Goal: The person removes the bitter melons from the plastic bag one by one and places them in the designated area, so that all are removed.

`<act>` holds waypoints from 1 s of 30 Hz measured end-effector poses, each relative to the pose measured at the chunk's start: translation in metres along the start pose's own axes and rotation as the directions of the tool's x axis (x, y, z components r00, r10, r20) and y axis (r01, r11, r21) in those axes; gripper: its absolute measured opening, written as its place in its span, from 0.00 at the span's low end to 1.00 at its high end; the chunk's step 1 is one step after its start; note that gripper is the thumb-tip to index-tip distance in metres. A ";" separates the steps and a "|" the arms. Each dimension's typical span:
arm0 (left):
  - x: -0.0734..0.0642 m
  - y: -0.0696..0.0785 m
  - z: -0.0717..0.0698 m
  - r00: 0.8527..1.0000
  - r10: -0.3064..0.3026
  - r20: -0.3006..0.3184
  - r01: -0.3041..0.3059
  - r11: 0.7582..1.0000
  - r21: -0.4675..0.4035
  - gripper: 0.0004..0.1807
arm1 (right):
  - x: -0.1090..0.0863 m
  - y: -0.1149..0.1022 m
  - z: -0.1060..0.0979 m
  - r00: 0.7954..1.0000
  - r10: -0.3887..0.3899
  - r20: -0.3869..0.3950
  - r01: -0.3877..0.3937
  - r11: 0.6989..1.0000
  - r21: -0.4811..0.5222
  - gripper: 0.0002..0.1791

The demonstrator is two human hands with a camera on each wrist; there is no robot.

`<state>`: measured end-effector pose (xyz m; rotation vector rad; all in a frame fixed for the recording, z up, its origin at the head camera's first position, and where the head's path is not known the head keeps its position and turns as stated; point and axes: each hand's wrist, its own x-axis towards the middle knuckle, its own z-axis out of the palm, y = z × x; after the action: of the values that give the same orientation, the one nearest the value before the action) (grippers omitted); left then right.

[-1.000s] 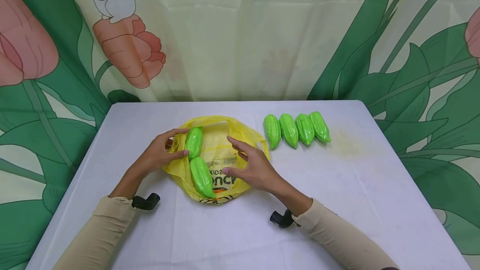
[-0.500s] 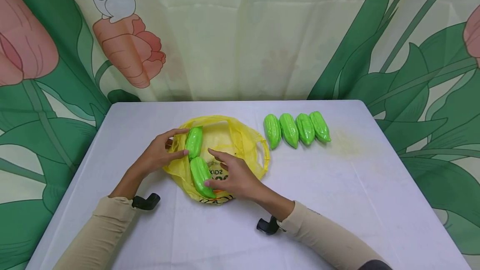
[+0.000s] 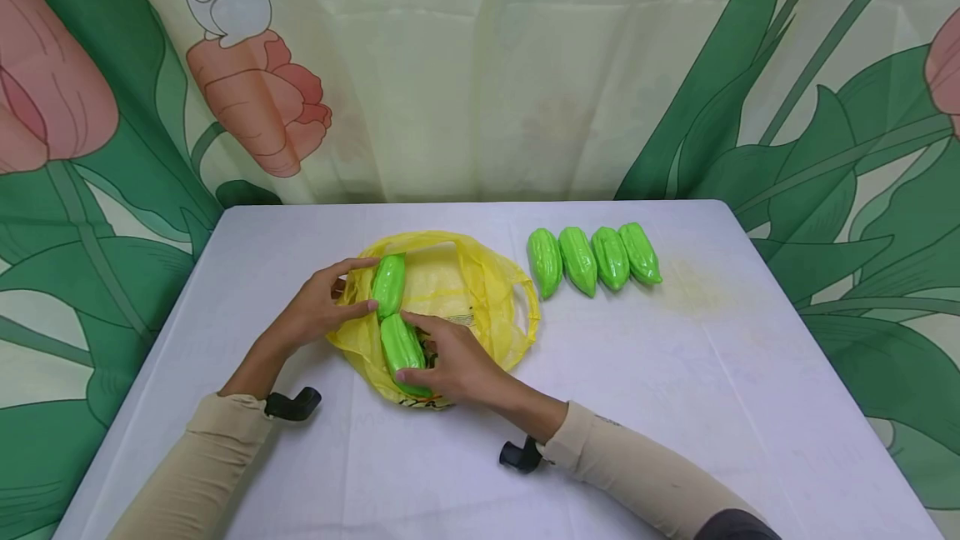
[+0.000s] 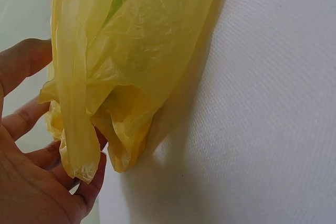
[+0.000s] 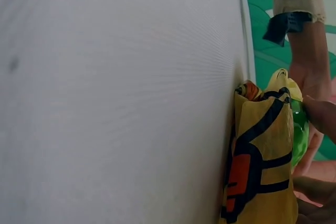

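A yellow plastic bag [image 3: 438,273] lies open-mouthed on the table, with two glossy green ribbed toy vegetables end to end along its left inside. My left hand [image 3: 313,302] grips the bag's left side beside the upper toy vegetable [image 3: 388,283]; its thumb and forefinger reach that piece. In the left wrist view, fingers of the left hand [image 4: 37,177] curl behind the bag's hanging handle [image 4: 74,108]. Thumb and forefinger of my right hand [image 3: 461,365] span the lower toy vegetable [image 3: 401,348], at its two ends. Dark print [image 5: 262,140] shows on the bag's near side.
Several matching green toy vegetables [image 3: 577,261] lie side by side at the back right of the table. A white cloth [image 3: 660,423] covers the table. Behind stands a printed curtain [image 3: 480,90] with leaves, tulips and a rabbit on a carrot.
My right hand has moved left and slightly nearer, from over the bag's middle to the lower toy vegetable. The left hand, the bag and the row at the back stay in place.
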<state>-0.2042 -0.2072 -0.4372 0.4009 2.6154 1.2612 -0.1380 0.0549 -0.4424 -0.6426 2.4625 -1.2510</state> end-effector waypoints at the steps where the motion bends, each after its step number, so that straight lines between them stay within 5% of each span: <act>1: 0.000 0.000 0.000 1.000 0.001 -0.001 -0.001 1.000 -0.001 0.39 | 0.000 0.000 0.001 1.000 -0.001 0.001 0.001 1.000 -0.009 0.46; 30: 0.000 -0.002 0.000 1.000 -0.005 0.003 0.005 1.000 0.003 0.39 | -0.008 -0.001 -0.006 0.999 0.039 -0.035 -0.039 0.999 0.017 0.47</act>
<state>-0.2042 -0.2087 -0.4390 0.3962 2.6144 1.2544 -0.1336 0.0625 -0.4382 -0.5699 2.4789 -1.2767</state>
